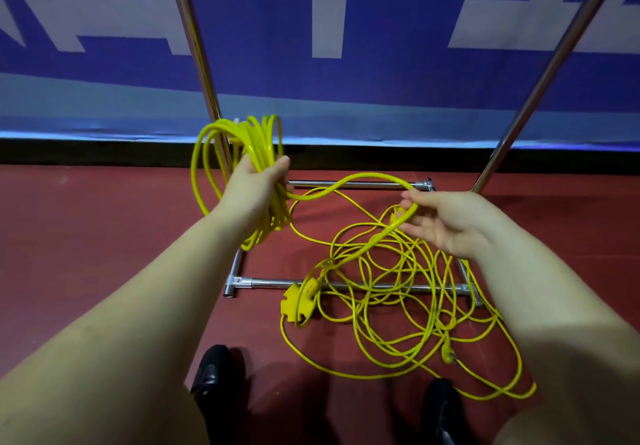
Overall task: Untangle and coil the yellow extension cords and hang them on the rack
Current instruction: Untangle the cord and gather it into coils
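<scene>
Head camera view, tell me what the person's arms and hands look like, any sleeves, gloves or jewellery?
Both forearms are bare from the frame edge to the wrists, with no sleeves in view. The left hand and right hand wear no gloves, and no rings, watch or bracelet show. No markings or cables are on the arms. Below, the person wears black shoes.

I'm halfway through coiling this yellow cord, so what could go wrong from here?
The loose cord on the floor is tangled and crosses the rack's base bars; pulling may snag it or tighten knots. The socket block could catch there. The coil in your left hand could slip.
</scene>
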Motion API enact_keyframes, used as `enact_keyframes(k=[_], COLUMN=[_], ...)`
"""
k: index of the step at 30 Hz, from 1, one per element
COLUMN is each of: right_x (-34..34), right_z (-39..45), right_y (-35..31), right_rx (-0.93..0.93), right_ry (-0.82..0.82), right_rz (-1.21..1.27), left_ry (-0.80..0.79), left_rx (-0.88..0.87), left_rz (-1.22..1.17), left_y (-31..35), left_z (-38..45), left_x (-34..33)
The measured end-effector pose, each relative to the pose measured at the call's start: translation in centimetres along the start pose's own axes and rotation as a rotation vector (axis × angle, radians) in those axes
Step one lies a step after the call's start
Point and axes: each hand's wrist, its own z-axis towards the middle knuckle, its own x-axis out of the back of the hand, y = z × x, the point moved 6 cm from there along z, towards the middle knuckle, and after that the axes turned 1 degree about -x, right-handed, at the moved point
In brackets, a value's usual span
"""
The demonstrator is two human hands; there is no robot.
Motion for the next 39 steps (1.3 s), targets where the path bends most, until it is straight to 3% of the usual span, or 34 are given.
enact_keyframes(k=[8,22,26,31,33,36,39], right_x=[0.1,-1.6,-2.5,-3.7,-4.6,-5.9,-6.2], right_z=[0.3,0.6,0.0,-0.6,-0.5,-0.3,-0.3], right_y=[-0.2,0.0,-0.5,1.2,2.1,3.0,2.4], right_rx=[-0.02,-0.087,0.046,0.148,0.288,0.464,0.546], right_ry=[0.086,0.03,-0.009,-0.031,-0.094,-0.17,-0.105], right_rz=[0.483,0.596,0.287,-0.83,-1.181,-1.266,-1.168], left_ry=[-0.396,-0.572,-0.535,-0.3,-0.243,-0.212,-0.165], left_rx=[0.081,0.083,0.114,0.283,0.327,0.362,0.357], left_rz=[0.065,0.194,0.065,-0.215,-0.293,-0.345,-0.39], left_y=[-0.6,-1.2,-0.9,-1.1,-1.1,-1.0,-0.8], left_z=[-3.3,-5.3,-5.4,-4.2,-3.9,-3.7,-3.4], left_x=[-4.5,-7.6,-8.0,-6.7,-6.2,-5.5,-4.9])
